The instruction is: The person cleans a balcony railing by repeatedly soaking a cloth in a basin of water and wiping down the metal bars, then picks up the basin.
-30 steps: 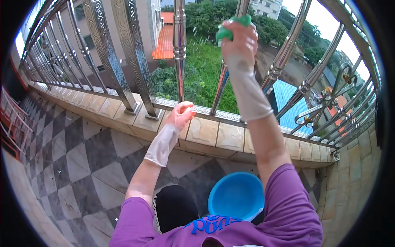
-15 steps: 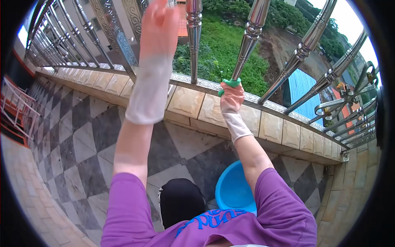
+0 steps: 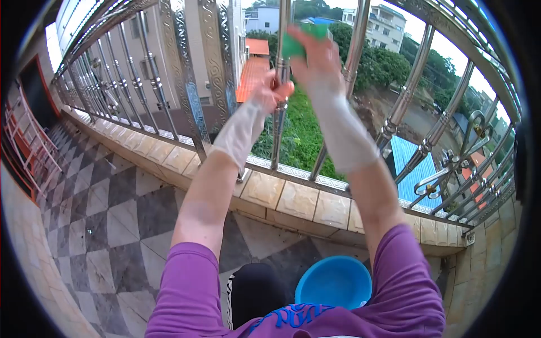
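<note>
A pink-and-white rubber glove covers each of my hands. My left hand (image 3: pixel 267 94) is closed around a shiny metal baluster (image 3: pixel 276 138) of the railing, at about mid-height. Higher up, my right hand (image 3: pixel 323 63) holds a green cloth (image 3: pixel 295 46) at the upper part of the same baluster. Motion smears the right hand and the cloth, so the exact contact with the metal is unclear.
A blue basin (image 3: pixel 333 284) stands on the checkered tile floor (image 3: pixel 121 239) below my right arm. The railing rises from a low stone-tiled ledge (image 3: pixel 262 190). A pinkish metal rack (image 3: pixel 35 143) is at the far left. Greenery and roofs lie beyond the railing.
My right hand and the green cloth have gone from the foot of one baluster up to the top of another, further left. My left hand has come down onto that baluster. The view has tilted up.
</note>
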### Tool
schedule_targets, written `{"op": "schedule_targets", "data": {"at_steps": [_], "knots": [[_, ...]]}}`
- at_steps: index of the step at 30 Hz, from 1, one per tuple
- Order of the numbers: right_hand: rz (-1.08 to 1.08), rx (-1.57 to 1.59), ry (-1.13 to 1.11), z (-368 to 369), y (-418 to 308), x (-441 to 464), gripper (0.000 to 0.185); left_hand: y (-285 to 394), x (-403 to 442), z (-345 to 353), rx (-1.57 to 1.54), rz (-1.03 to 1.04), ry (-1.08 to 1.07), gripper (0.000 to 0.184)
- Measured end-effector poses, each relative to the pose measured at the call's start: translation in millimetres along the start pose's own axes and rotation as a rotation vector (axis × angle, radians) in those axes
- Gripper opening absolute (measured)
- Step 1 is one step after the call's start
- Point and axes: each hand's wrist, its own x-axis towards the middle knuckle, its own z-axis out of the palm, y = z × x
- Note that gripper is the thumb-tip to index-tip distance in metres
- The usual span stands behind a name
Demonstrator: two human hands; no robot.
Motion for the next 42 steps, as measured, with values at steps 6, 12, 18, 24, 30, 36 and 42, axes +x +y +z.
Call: {"op": "schedule_targets", "data": {"at_steps": [6, 12, 18, 24, 30, 36, 42], "knots": [[-0.279, 0.033, 0.331, 91, 21, 70, 0.034, -14, -63, -33, -0.210, -0.172, 0.186, 0.038], [0.275, 0.127, -0.051, 70, -20, -69, 0.023, 32, -71, -70, -0.213, -0.128, 0.402, 0.041], [0.388, 0.006, -0.065, 90, -22, -177, 0.026, 48, -57, -50, -0.121, 0.037, 0.301, 0.040], [1.060, 0.378, -0.385, 105, -4, -326, 0.002, 22, -88, -39, -0.055, -0.079, 0.359, 0.031], [0.806, 0.606, -0.560, 41, -8, -288, 0.051, -99, -189, 2, -0.366, -0.425, 0.233, 0.046], [0.805, 1.006, -0.733, 28, -15, -249, 0.052, -89, -184, 48, -0.961, -0.491, 0.364, 0.040], [0.797, 0.710, -0.207, -56, 5, -158, 0.056, 44, -59, -17, -0.994, 0.115, 0.412, 0.025]]}}
